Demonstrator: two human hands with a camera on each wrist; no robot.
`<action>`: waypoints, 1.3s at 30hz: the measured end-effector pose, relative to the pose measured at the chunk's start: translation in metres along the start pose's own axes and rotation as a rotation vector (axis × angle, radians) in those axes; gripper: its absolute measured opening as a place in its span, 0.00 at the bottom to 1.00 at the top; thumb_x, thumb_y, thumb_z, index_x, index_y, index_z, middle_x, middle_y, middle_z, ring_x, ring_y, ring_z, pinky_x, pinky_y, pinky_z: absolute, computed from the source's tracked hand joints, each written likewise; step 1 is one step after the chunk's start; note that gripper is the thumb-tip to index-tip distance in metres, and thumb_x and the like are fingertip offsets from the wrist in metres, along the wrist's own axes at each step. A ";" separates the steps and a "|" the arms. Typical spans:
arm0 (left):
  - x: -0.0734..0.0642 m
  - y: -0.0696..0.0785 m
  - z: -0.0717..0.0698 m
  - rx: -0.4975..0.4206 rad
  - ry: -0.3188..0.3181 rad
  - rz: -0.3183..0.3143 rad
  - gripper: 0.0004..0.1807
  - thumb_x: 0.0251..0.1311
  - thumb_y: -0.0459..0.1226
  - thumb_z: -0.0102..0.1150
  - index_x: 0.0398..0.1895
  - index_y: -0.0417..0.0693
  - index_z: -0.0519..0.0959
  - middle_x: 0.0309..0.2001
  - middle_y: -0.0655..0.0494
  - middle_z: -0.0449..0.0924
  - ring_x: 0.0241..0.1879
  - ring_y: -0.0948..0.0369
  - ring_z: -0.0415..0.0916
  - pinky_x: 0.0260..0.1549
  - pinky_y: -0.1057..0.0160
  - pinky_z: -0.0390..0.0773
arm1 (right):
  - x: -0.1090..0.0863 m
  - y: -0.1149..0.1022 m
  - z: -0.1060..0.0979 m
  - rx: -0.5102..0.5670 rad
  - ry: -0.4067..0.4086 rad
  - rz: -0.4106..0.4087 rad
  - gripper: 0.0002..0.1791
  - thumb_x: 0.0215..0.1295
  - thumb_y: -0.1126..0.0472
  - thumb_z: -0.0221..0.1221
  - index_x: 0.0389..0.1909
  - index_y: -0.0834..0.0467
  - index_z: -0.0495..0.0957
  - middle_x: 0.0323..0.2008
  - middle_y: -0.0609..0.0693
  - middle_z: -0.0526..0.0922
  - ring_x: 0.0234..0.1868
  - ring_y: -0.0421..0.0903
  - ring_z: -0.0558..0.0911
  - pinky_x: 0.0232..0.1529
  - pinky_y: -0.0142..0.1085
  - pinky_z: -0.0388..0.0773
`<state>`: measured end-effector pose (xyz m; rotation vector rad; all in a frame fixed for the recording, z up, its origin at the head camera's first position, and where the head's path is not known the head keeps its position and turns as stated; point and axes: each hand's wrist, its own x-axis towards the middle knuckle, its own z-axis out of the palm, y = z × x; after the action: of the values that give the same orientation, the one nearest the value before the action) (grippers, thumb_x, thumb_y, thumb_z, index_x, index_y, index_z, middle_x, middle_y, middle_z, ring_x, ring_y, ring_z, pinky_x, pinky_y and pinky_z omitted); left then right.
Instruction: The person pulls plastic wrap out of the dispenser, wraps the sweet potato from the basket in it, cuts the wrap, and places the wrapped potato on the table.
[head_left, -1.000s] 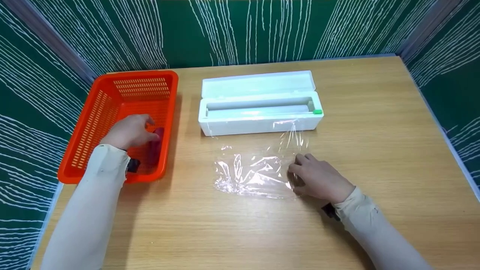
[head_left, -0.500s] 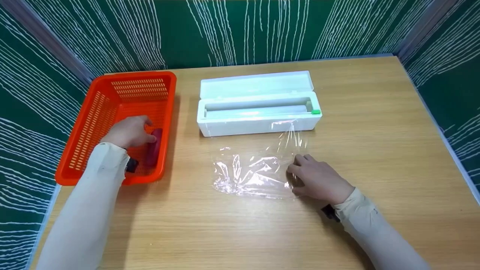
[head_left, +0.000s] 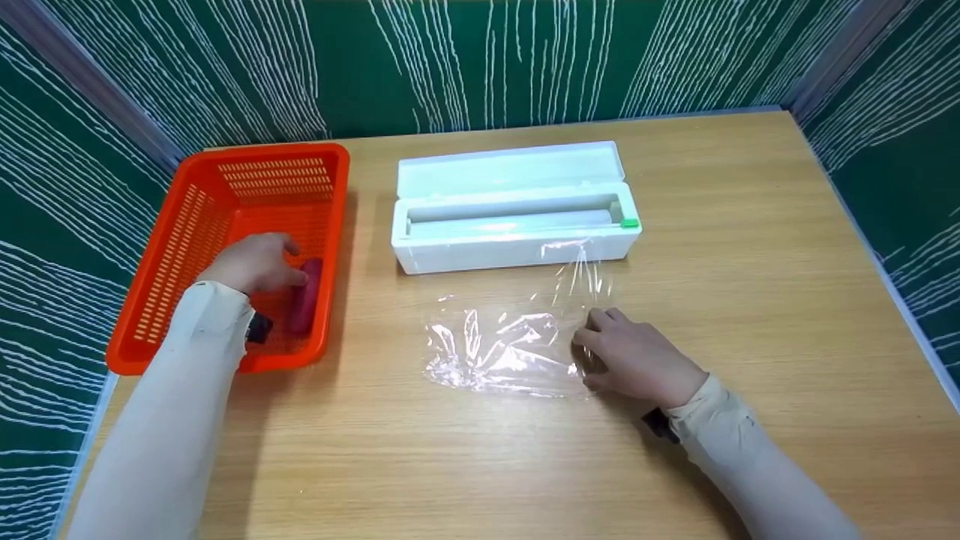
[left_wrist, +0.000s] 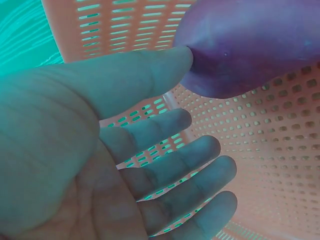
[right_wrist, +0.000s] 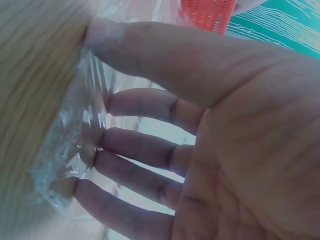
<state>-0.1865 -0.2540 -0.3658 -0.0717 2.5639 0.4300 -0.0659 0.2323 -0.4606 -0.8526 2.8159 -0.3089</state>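
My left hand (head_left: pixel 251 262) reaches down into the orange plastic basket (head_left: pixel 217 153), its fingers apart. In the left wrist view the thumb tip meets the rounded end of a smooth, purple-red, elongated thing (left_wrist: pixel 240 45); the other fingers are extended and hold nothing. That thing (head_left: pixel 305 298) lies along the basket's right side. On the wooden table, my right hand (head_left: pixel 637 352) rests at the right edge of a crinkled sheet of clear plastic wrap (head_left: pixel 502 349). Its thumb and spread fingertips press the film, as the right wrist view shows. The wrap runs from a white dispenser box (head_left: pixel 517 251).
The dispenser's lid (head_left: pixel 510 172) stands raised at the back, and a roll (head_left: pixel 517 223) sits inside. A small green tab (head_left: pixel 629 223) is at the box's right front corner. Green walls with white streaks (head_left: pixel 480 67) border the table (head_left: pixel 450 465) behind and on both sides.
The head view has drifted slightly, so the basket and box appear a little further left. Both hands keep nearly the same pose, the left by the purple-red thing, the right on the wrap.
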 end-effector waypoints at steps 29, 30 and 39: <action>0.008 0.003 0.008 -0.107 -0.165 -0.056 0.45 0.56 0.50 0.75 0.72 0.43 0.65 0.58 0.40 0.75 0.58 0.41 0.72 0.57 0.40 0.79 | 0.002 -0.002 -0.003 0.015 -0.005 0.008 0.20 0.50 0.58 0.78 0.42 0.55 0.81 0.39 0.51 0.73 0.44 0.53 0.74 0.29 0.43 0.73; 0.008 0.003 0.009 -0.116 -0.158 -0.058 0.45 0.56 0.50 0.75 0.72 0.43 0.64 0.58 0.40 0.75 0.58 0.41 0.72 0.56 0.41 0.80 | 0.002 -0.002 -0.004 0.016 -0.009 0.010 0.20 0.50 0.58 0.78 0.42 0.55 0.81 0.39 0.51 0.73 0.44 0.53 0.74 0.29 0.43 0.73; 0.015 0.002 0.016 -0.182 -0.116 -0.031 0.37 0.58 0.41 0.76 0.69 0.44 0.69 0.54 0.40 0.76 0.47 0.44 0.82 0.44 0.48 0.87 | 0.001 -0.003 -0.002 0.020 0.010 -0.009 0.18 0.49 0.59 0.78 0.38 0.54 0.81 0.39 0.50 0.73 0.43 0.52 0.74 0.28 0.42 0.72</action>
<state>-0.1915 -0.2469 -0.3859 -0.1478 2.4019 0.6365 -0.0655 0.2301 -0.4581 -0.8617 2.8138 -0.3434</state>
